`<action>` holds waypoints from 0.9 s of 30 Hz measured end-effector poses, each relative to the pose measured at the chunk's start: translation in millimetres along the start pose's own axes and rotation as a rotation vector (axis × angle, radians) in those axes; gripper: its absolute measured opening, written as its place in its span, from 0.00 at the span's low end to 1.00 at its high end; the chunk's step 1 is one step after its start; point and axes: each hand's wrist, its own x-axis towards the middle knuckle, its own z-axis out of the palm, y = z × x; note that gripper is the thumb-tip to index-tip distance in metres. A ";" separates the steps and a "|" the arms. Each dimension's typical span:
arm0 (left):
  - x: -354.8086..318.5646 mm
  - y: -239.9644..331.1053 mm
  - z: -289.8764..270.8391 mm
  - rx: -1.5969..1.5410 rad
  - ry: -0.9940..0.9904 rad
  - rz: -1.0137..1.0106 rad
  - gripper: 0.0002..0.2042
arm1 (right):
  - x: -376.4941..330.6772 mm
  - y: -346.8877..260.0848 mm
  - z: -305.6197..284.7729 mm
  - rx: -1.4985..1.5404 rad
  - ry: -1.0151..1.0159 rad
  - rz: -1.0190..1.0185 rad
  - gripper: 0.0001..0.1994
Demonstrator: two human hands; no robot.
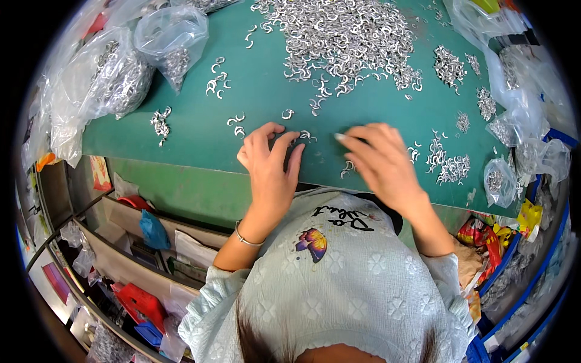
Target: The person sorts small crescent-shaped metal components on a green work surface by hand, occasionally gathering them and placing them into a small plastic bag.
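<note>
Many small silver crescent-shaped metal pieces (345, 42) lie on the green tabletop. My left hand (269, 166) rests near the front edge with its fingers curled and its thumb and index fingertips close together. Whatever sits between those tips is too small to make out. Right beside them lie a few of the curved pieces (307, 136). To the right, my right hand (381, 160) is over the table, somewhat blurred, its fingers stretched out and the thumb apart. I see nothing held in it. Another little group of pieces (347, 169) lies by its thumb side.
Clear plastic bags of metal pieces (124, 78) stand at the left, and more bags (505, 127) line the right edge. Smaller piles (451, 166) spread along the right side. Below the table's left front is an open drawer (142, 242) holding packets.
</note>
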 end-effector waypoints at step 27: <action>3.6 -3.8 3.4 -0.084 0.044 0.061 0.11 | 17.3 2.7 -1.2 -0.061 0.045 0.118 0.09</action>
